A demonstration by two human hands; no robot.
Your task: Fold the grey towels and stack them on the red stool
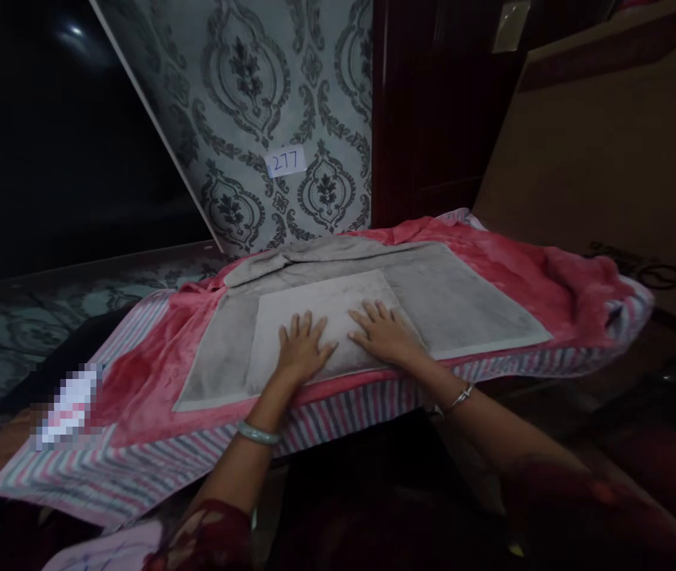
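My left hand (pixel 303 346) and my right hand (pixel 386 333) both lie flat with fingers spread on a light grey square of cloth (pixel 338 297). Beneath that square, a larger grey towel (pixel 457 301) is spread out, its far edge bunched into folds (pixel 278 266). The towel rests on a red-pink plush blanket (pixel 153 381) that drapes over the table. Striped fabric (pixel 338 416) shows along the blanket's near edge. Neither hand grips anything.
A big cardboard box (pixel 612 151) stands at the right. A dark screen (pixel 58 135) leans on the left, in front of patterned wallpaper (pixel 243 71). A paper marked 277 (pixel 286 161) is on the wall. A blurred white item (pixel 70 408) lies at the left.
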